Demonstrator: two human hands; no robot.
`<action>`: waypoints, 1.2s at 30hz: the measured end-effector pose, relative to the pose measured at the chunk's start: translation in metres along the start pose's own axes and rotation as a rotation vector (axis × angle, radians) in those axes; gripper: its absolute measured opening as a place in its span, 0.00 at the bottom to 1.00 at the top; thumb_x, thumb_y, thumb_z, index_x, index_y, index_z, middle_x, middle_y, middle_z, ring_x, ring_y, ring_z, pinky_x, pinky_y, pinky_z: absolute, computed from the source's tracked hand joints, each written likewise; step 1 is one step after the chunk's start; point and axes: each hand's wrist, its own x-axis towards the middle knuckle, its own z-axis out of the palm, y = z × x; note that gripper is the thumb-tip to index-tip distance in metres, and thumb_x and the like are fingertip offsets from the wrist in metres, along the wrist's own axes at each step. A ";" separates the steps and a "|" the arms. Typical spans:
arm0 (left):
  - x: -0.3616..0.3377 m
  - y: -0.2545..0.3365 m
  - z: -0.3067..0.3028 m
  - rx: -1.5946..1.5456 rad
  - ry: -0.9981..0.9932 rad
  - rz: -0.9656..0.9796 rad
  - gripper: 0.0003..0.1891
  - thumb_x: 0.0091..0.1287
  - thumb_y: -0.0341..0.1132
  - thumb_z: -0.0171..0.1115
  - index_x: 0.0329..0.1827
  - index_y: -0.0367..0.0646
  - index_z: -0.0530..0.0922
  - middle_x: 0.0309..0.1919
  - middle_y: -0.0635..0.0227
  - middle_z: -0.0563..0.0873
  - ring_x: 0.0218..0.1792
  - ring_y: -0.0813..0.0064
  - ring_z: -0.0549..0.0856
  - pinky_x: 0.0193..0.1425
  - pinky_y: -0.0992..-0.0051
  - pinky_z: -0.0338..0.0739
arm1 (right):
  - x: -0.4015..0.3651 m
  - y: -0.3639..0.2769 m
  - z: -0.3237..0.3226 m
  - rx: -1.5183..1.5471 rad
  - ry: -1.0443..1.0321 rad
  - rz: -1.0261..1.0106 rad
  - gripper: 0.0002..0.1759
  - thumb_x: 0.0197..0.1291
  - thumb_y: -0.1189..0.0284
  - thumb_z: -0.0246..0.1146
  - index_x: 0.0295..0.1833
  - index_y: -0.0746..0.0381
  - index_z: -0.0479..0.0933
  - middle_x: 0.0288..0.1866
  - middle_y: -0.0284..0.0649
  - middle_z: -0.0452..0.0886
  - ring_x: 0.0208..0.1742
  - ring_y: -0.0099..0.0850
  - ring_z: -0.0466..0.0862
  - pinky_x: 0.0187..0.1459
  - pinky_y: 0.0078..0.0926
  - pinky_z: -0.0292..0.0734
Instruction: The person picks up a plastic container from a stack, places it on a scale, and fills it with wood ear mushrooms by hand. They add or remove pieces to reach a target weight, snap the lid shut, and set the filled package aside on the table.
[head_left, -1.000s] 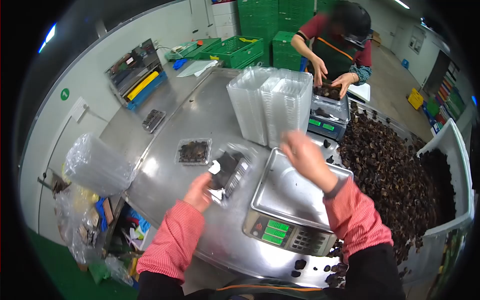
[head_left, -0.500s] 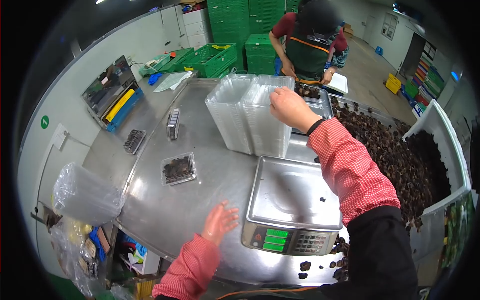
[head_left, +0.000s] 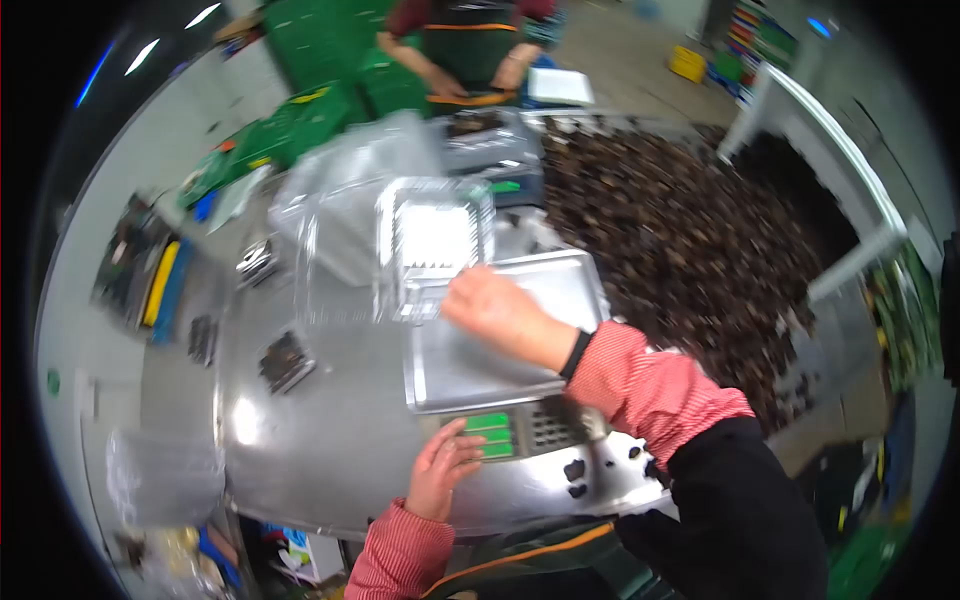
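My right hand grips a clear plastic container by its near edge, over the far left part of the scale's metal tray. The container's lid hangs open to its left. My left hand has its fingers apart at the left end of the scale's green display, holding nothing. Stacked clear containers stand behind the held one, blurred by motion. To the left, a filled container with dark pieces lies on the metal table.
A large heap of dark pieces spreads at the right, beside a tipped white bin. Across the table a person stands near a second scale. Green crates are behind; a plastic bag hangs at the left.
My right hand has moved from the container stacks toward me, bringing one container over the scale. My left hand is now beside the display. The camera view has shifted.
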 end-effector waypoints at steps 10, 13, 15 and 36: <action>0.028 -0.045 0.097 0.195 -0.306 -0.170 0.20 0.79 0.34 0.52 0.72 0.39 0.70 0.53 0.59 0.85 0.51 0.74 0.84 0.58 0.71 0.81 | -0.197 -0.032 -0.098 -0.070 0.116 0.682 0.34 0.43 0.59 0.77 0.57 0.57 0.77 0.42 0.43 0.76 0.49 0.44 0.77 0.53 0.45 0.73; 0.040 -0.062 0.121 0.247 -0.351 -0.219 0.19 0.79 0.33 0.52 0.70 0.39 0.72 0.53 0.61 0.85 0.51 0.75 0.84 0.58 0.73 0.81 | -0.301 0.000 -0.166 -0.293 -0.150 1.186 0.39 0.46 0.52 0.76 0.63 0.56 0.75 0.44 0.46 0.78 0.48 0.46 0.79 0.50 0.46 0.74; 0.048 -0.073 0.135 0.279 -0.375 -0.246 0.19 0.79 0.32 0.53 0.70 0.39 0.72 0.52 0.62 0.85 0.51 0.76 0.84 0.58 0.74 0.81 | -0.377 0.018 -0.201 -0.608 -0.317 1.411 0.45 0.52 0.42 0.72 0.70 0.54 0.71 0.50 0.47 0.77 0.51 0.46 0.79 0.50 0.46 0.75; 0.121 -0.143 0.255 0.577 -0.540 -0.068 0.19 0.74 0.27 0.62 0.67 0.38 0.75 0.50 0.67 0.84 0.51 0.80 0.83 0.60 0.78 0.77 | -0.424 -0.035 -0.248 -0.479 -0.208 1.543 0.41 0.50 0.51 0.75 0.68 0.56 0.73 0.53 0.50 0.77 0.54 0.47 0.78 0.53 0.44 0.74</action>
